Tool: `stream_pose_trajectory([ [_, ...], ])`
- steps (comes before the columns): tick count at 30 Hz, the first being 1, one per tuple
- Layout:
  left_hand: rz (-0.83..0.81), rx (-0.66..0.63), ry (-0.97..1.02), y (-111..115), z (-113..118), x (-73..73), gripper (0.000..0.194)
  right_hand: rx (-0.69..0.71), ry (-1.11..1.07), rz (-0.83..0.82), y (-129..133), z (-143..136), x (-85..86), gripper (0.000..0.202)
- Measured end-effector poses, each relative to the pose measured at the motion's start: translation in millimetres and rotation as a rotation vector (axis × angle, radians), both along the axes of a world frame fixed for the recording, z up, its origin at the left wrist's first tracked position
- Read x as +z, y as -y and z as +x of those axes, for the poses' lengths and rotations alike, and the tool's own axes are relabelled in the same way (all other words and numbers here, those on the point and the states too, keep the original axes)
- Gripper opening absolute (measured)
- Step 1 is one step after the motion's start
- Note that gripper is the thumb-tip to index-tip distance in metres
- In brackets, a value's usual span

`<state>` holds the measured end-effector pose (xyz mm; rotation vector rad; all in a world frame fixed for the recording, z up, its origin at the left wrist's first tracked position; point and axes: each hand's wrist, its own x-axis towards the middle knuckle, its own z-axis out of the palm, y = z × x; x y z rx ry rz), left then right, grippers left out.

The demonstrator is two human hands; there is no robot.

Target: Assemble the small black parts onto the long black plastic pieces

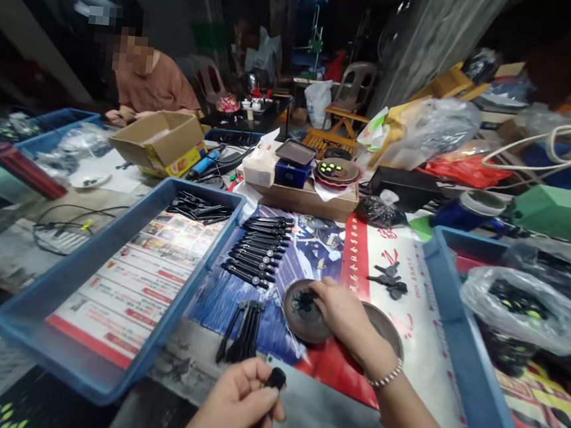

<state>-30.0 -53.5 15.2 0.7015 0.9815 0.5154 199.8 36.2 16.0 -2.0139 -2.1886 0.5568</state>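
Note:
My left hand (236, 403) is low in the middle, its fingers closed on a small black plastic part (276, 378). My right hand (344, 312), with a bead bracelet on the wrist, reaches into a dark round dish (296, 315) and its fingertips touch small black pieces (302, 301) inside; whether it grips one is unclear. A second dark dish (388, 326) lies under the right wrist. Left of the dishes sits a small bundle of black strips (245, 330), and beyond it a row of black strips (257, 248) laid side by side.
A blue tray (78, 349) lined with printed paper holds more black strips (199, 208) at the left. Another blue tray (463, 349) with bagged parts (522, 308) stands right. A person (147, 82) sits behind a cardboard box (164, 140) at the far left.

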Motion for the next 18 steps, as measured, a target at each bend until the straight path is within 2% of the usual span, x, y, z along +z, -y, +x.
stream_pose_trajectory([
  [4,0.008,-0.002,-0.034,-4.8,-3.8,-5.5,0.040,0.034,0.116,-0.056,-4.3,-5.1,-7.3,0.020],
  [8,0.009,-0.026,-0.056,-10.1,-1.1,-6.2,0.030,0.036,0.146,-0.087,-4.0,-8.7,-12.6,0.019],
  [13,-0.004,-0.045,-0.070,-15.0,2.6,-2.2,0.024,0.002,0.122,-0.095,4.9,-5.5,-6.8,0.018],
  [18,-0.007,-0.070,-0.041,-11.4,0.2,-8.0,0.025,-0.016,0.044,-0.069,15.5,7.8,0.9,0.018],
])
